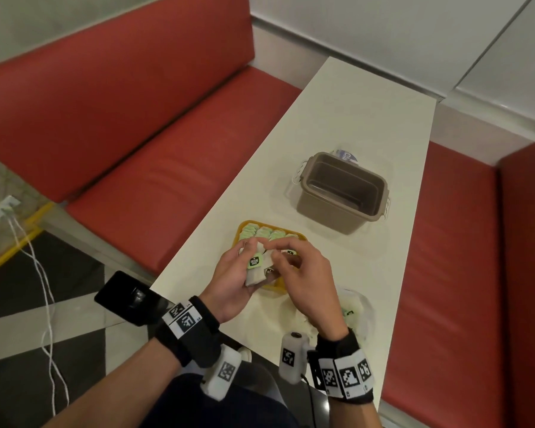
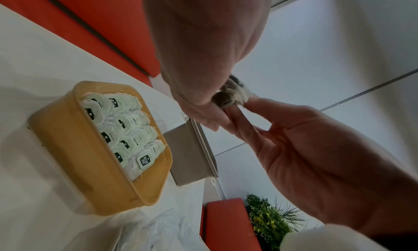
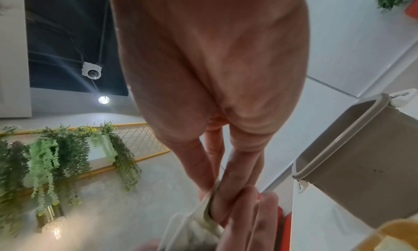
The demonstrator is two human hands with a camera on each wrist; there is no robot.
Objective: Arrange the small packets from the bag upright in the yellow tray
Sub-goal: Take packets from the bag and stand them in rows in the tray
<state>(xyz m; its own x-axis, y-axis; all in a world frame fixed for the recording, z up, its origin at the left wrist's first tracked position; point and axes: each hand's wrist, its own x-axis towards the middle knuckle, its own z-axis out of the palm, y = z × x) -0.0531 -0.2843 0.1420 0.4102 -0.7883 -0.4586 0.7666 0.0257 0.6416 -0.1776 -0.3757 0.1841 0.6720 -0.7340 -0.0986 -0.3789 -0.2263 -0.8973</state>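
The yellow tray (image 1: 242, 227) sits on the white table, with rows of small white packets with green tags (image 2: 126, 126) standing upright in it. Above the tray's near end, my left hand (image 1: 244, 264) grips a small stack of packets (image 1: 255, 273), a green tag facing up. My right hand (image 1: 280, 257) meets it from the right, and its fingertips (image 3: 217, 197) pinch the top edge of a packet (image 3: 203, 224) in that stack. The clear plastic bag (image 1: 354, 310) lies on the table under my right wrist, with more packets inside. The hands hide the tray's near half in the head view.
An open taupe lidless box (image 1: 343, 193) stands on the table beyond the tray, with a small packet behind it. Red bench seats (image 1: 167, 180) run along both long sides of the table. A dark phone (image 1: 127, 298) sits past the table's near left corner.
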